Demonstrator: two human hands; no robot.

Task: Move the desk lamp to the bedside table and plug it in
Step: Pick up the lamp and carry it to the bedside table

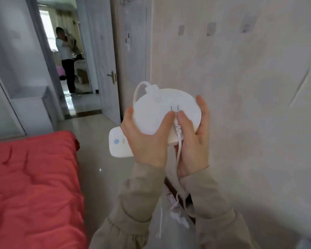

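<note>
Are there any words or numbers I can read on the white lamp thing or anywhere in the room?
No text can be read anywhere.
Tiny grey print beside the blue button on the lamp: too small and blurred to read.
Walls, doors and red bedspread: no writing shows.

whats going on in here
A person is carrying a white desk lamp in both hands. The left hand wraps the round base from the side; the right hand supports the other edge and pinches the plug against it, prongs exposed. The cord dangles, so nothing is plugged in. A red bed lies to the left.
</note>
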